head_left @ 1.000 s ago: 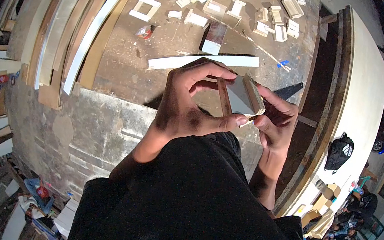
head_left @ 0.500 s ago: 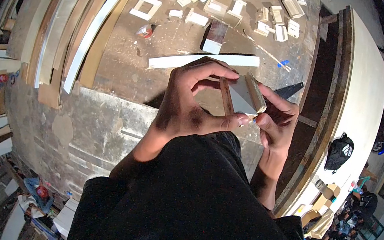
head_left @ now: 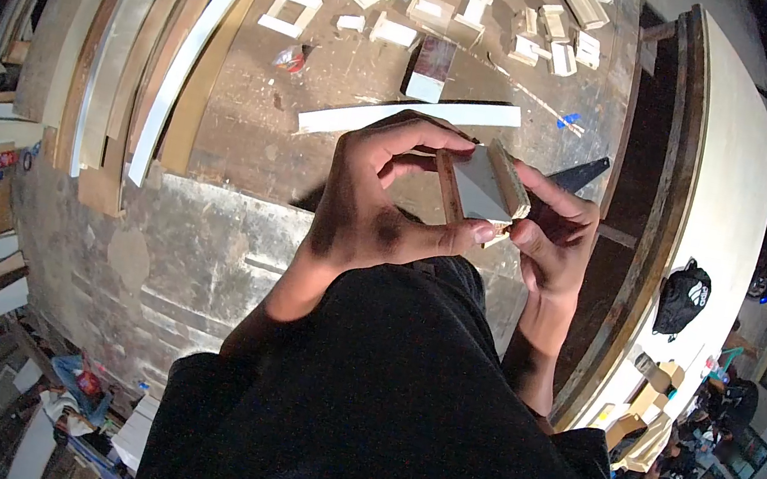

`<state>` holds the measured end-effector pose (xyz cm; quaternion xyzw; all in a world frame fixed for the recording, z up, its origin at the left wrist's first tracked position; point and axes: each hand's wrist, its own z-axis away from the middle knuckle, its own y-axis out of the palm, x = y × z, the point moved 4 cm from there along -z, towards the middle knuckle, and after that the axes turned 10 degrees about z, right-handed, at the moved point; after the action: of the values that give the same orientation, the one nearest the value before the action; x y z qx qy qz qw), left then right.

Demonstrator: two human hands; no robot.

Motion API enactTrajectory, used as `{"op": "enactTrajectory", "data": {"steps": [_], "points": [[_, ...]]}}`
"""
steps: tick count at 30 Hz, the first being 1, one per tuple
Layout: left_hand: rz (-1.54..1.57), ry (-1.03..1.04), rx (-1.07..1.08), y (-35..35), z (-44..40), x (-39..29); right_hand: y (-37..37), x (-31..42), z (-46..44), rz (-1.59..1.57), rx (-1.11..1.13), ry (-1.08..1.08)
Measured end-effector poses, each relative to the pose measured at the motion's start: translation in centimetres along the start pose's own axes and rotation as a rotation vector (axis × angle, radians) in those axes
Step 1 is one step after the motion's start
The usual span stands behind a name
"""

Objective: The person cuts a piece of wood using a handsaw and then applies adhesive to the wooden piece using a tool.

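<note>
Between my two hands is a small wooden assembly with a pale flat face and wooden strips along two sides. My left hand grips its left side, with the fingers over the far edge and the thumb along the near edge. On the opposite side, my right hand pinches the lighter strip between fingers and thumb. Just beyond the hands lies a long white strip. A dark tapered blade rests behind my right hand. Farther off is a red-brown and white block.
Several small wooden frames and pieces are scattered over the far worktable. Long boards lie along the left. To the right, a pale raised panel carries a black bag. A blue scrap lies near the table's right edge.
Both hands keep their hold on the wooden assembly, which has tilted very slightly. The view has shifted a little; nothing was let go.
</note>
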<state>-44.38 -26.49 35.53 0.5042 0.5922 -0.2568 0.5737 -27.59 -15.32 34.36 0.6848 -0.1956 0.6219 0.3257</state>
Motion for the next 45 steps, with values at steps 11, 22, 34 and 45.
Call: {"op": "enactTrajectory", "data": {"steps": [11,22,34,45], "points": [[0.005,0.005,0.01,0.1,0.0,0.2,0.0,-0.1,0.1,-0.018,-0.004,0.008],[0.01,0.076,-0.074,0.9,-0.2,0.1,-0.6,-0.6,0.3,-0.042,-0.043,-0.022],[-0.098,0.078,-0.008,0.7,-0.3,-0.9,-0.8,-0.4,0.6,-0.021,-0.068,-0.019],[-0.136,0.113,-0.018,0.5,-0.3,-1.1,-1.2,-0.9,0.3,-0.018,-0.082,-0.001]]}}
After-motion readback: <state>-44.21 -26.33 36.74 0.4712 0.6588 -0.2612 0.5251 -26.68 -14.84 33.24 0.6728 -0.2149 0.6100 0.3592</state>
